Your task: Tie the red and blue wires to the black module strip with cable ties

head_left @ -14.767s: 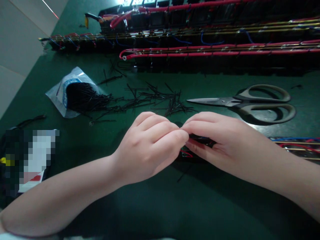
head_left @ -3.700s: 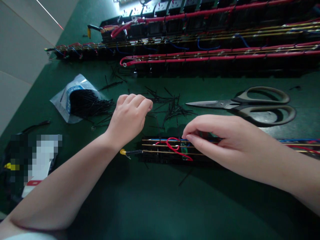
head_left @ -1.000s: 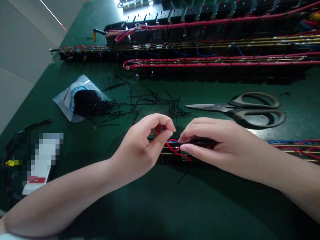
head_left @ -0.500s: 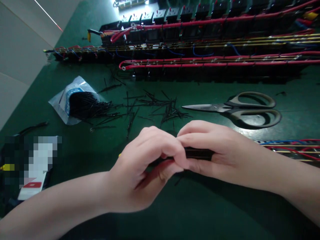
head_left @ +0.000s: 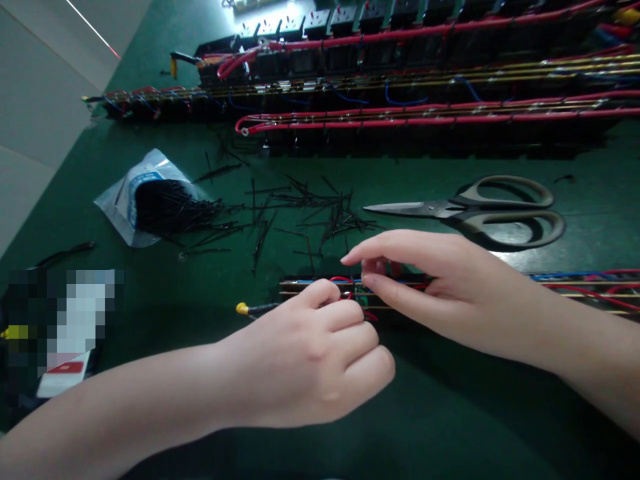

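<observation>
A long black power strip [head_left: 300, 288] with bare brass rails and red and blue wires lies across the green table [head_left: 280, 427] in front of me. A yellow-tipped lead [head_left: 243, 309] sticks out of its left end. My left hand [head_left: 320, 357] is curled into a fist at the strip's near edge, thumb and forefinger pinched at a red wire loop [head_left: 341, 279]; what they hold is hidden. My right hand [head_left: 440, 283] lies over the strip just to the right, thumb and fingers closed around it, forefinger pointing left.
Large grey-handled scissors [head_left: 480, 212] lie behind my right hand. Loose black cable ties [head_left: 310, 207] are scattered behind the strip, spilling from a plastic bag [head_left: 145, 200] at left. Several wired strips [head_left: 400, 113] line the back. A pixelated object [head_left: 60, 320] sits at far left.
My left hand has dropped from over the strip to its near side, uncovering the strip's left end and yellow-tipped lead. My right hand stays on the strip with its forefinger now stretched out.
</observation>
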`<move>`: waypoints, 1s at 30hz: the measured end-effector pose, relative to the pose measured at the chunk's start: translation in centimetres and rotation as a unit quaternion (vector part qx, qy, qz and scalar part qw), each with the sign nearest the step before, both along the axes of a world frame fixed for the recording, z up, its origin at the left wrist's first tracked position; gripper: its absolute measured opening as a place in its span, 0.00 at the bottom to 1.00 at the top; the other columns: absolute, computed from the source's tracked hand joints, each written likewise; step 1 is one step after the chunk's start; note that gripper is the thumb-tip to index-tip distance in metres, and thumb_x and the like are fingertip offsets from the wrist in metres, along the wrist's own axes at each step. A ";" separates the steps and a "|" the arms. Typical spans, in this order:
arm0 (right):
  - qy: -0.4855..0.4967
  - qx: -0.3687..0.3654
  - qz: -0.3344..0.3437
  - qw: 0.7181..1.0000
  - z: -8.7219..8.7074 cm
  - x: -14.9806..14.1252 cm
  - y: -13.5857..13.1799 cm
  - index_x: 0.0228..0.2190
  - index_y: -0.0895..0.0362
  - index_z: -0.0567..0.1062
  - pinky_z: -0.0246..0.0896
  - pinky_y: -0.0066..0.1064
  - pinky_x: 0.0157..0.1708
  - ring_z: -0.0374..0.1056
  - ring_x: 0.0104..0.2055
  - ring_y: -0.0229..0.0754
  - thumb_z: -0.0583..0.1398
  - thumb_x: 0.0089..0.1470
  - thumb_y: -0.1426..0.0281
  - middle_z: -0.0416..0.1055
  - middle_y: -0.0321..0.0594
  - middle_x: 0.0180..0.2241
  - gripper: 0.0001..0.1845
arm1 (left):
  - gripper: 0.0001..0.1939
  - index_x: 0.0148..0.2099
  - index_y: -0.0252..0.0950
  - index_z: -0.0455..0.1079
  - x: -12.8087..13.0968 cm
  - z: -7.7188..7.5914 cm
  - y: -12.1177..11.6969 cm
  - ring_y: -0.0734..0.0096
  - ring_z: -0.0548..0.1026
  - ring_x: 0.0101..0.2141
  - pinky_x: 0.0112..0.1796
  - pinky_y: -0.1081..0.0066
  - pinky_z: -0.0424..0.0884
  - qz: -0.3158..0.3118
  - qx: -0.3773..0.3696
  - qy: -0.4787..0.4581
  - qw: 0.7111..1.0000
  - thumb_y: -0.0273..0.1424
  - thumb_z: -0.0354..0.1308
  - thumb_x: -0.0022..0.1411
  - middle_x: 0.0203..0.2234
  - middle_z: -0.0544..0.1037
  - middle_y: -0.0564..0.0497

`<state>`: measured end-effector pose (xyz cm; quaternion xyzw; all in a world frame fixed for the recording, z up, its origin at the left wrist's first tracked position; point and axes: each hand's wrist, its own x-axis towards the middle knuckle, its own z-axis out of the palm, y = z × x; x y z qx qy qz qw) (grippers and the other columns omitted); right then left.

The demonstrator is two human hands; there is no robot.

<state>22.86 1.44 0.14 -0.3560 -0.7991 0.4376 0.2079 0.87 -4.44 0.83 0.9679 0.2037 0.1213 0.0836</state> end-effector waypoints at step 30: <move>0.006 -0.007 -0.002 1.000 -0.2 0.1 0.1 0.40 0.50 0.83 0.65 0.31 0.26 0.74 0.31 0.41 0.62 0.65 0.61 0.80 0.37 0.31 0.10 | 0.10 0.49 0.40 0.70 -1.0 -0.8 1.8 0.75 0.80 0.35 0.37 0.75 0.78 0.323 -0.342 -0.273 0.839 0.26 0.66 0.68 0.33 0.79 0.56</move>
